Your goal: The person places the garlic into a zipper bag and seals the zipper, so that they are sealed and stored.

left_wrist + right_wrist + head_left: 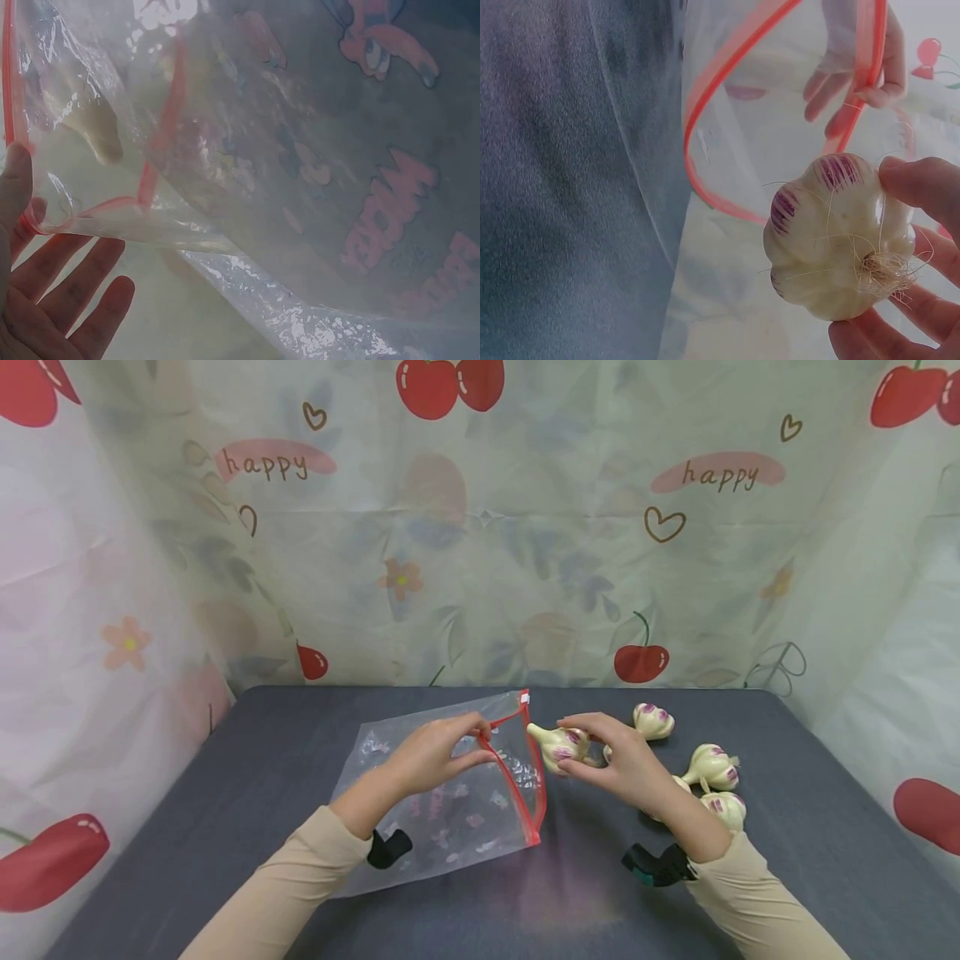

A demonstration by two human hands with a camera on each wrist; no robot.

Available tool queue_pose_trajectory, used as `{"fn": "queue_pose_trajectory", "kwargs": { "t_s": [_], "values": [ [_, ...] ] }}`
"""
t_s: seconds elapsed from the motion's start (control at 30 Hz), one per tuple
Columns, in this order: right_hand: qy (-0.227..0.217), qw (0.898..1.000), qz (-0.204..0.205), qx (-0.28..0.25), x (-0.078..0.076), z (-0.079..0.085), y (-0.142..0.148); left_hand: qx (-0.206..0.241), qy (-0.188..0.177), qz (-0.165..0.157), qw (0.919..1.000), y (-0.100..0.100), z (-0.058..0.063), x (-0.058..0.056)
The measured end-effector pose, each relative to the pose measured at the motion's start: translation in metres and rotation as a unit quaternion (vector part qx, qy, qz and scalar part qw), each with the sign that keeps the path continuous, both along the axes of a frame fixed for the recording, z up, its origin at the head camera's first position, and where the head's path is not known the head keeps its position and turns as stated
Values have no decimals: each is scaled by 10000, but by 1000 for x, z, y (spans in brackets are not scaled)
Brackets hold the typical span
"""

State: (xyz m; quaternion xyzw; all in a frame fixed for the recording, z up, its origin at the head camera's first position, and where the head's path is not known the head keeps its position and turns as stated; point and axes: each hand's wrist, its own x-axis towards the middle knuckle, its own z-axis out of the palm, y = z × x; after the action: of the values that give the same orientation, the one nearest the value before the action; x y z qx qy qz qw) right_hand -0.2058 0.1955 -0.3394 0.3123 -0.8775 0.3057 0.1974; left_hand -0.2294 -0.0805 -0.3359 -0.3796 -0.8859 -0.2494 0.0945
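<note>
A clear printed zip bag (pixel 450 835) with a red zip edge lies on the table, its mouth spread apart toward the right. The left hand (pixel 442 747) pinches the red edge between thumb and fingers; in the left wrist view, the other fingers (pixel 79 289) extend loosely below it. Between thumb and fingertips, the right hand (pixel 626 764) holds a garlic bulb (pixel 561 746) just outside the bag's mouth, stem toward the bag. The right wrist view shows the bulb's rooted base (pixel 870 262) and purple streaks, with the red-rimmed opening (pixel 694 142) behind it.
More garlic bulbs lie to the right: one at the back (pixel 653 721), one farther right (pixel 712 767) and one nearer (pixel 723 810), others partly behind the right hand. The dark table (pixel 247 793) is bordered by a printed curtain (pixel 487 568) at the back and sides.
</note>
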Motion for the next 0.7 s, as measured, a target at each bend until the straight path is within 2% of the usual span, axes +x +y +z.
{"fn": "queue_pose_trajectory", "kwargs": {
  "t_s": [0.4,0.7],
  "values": [
    [-105,9991,366,-180,-2,-6,-11,24,13,18,10000,1,1,0],
    [-387,9978,521,-93,-2,-9,-20,76,8,9,10000,1,2,1]
  ]
}}
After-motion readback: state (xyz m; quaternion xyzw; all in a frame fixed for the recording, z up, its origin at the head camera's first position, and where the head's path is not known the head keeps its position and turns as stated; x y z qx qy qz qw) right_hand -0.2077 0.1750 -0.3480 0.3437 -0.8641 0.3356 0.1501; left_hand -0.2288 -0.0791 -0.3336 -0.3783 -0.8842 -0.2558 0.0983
